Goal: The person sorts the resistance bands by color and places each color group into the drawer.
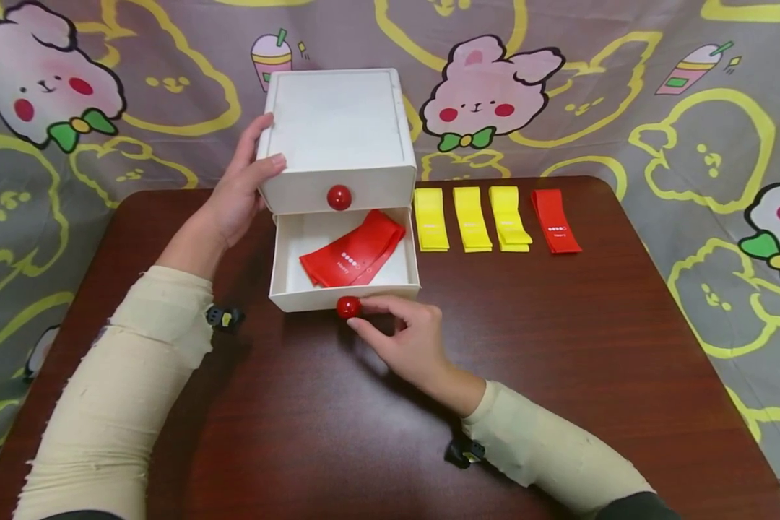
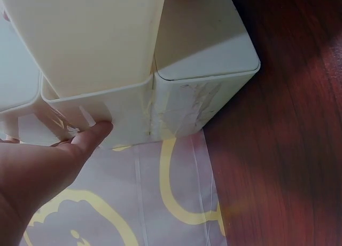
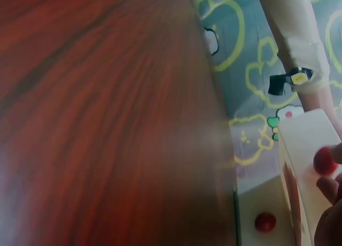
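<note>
A white drawer cabinet (image 1: 334, 119) stands at the back of the table, its lower drawer (image 1: 286, 278) pulled out and its upper drawer (image 1: 299, 193) closed. Inside the lower drawer lie red resistance bands (image 1: 347, 253), folded flat and overlapping. My right hand (image 1: 409, 336) pinches the round red knob (image 1: 347, 307) of that drawer between thumb and forefinger. Against the cabinet's left side rests my left hand (image 1: 237, 184), with extended fingers and thumb reaching its top edge. The left wrist view shows a digit of this hand pressing the white wall (image 2: 125, 110).
Right of the cabinet, three folded yellow bands (image 1: 471, 220) and one red band (image 1: 555, 220) lie in a row on the dark wooden table (image 1: 312, 426). A patterned cloth (image 1: 663, 137) hangs behind the table. The upper drawer has its own red knob (image 1: 339, 197).
</note>
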The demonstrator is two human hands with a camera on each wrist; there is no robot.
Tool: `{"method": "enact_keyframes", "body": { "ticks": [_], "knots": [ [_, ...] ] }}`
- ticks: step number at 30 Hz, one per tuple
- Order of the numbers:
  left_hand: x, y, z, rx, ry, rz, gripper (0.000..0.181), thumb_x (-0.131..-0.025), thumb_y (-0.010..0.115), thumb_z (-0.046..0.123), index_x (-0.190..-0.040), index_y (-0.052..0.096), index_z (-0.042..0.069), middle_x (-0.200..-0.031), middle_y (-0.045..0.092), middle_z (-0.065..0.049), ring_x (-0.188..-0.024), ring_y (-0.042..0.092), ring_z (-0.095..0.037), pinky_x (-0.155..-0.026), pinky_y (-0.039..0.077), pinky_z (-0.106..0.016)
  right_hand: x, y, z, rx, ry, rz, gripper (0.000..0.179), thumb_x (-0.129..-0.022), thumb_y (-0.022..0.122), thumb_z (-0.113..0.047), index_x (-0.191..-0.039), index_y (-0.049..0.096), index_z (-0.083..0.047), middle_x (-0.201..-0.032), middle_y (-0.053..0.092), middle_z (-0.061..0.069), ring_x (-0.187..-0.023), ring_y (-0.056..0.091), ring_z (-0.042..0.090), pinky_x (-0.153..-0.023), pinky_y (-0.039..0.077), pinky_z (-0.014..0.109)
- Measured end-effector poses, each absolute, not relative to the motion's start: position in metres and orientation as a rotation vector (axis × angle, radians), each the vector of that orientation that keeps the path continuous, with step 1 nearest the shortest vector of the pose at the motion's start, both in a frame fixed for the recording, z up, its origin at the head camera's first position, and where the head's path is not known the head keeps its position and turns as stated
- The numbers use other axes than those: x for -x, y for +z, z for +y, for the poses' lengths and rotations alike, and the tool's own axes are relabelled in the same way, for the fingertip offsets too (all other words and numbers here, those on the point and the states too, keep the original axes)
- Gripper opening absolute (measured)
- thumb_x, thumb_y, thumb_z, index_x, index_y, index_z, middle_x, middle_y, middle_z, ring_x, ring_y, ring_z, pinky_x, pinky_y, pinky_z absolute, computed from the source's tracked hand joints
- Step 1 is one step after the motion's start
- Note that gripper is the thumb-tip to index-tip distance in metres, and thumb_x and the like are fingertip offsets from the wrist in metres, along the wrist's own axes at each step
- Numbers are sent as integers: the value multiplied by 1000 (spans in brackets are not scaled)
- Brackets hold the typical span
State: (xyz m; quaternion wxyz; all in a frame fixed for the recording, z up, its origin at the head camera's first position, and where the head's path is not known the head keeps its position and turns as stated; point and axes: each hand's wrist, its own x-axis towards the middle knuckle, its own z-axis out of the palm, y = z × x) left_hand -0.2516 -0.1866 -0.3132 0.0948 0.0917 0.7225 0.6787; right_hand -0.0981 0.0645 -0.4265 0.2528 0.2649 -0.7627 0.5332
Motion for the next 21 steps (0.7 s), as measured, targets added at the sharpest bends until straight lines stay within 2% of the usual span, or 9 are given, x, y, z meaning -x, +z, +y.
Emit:
{"method": "enact_keyframes", "body": {
  "ticks": [5, 12, 21],
  "knots": [
    [251, -313, -186, -269, 2003, 2151, 67, -97, 54, 40, -154, 20, 44, -160, 12, 2, -129, 38, -29, -95, 40, -43, 96, -429, 91, -787, 1406, -2135, 23, -76, 87, -10, -97, 79, -6, -90, 74, 0, -50, 45, 11, -48, 36, 19],
    [251, -313, -186, -275, 1999, 2153, 67, -97, 54, 40, -154, 20, 45, -160, 12, 3, -131, 37, -28, -97, 39, -43, 97, -424, 138, -915, 1382, -2246, 23, -76, 86, -8, -97, 78, -8, -89, 73, -1, -50, 37, 5, -46, 29, 18],
    [251, -313, -187, -265, 1988, 2159, 68, -96, 54, 41, -154, 19, 45, -160, 12, 3, -133, 35, -29, -102, 36, -49, 115, -410, 191, -845, 1287, -2256, 27, -69, 86, 2, -94, 78, -2, -85, 73, 5, -47, 35, 4, -44, 26, 19]
  ]
}}
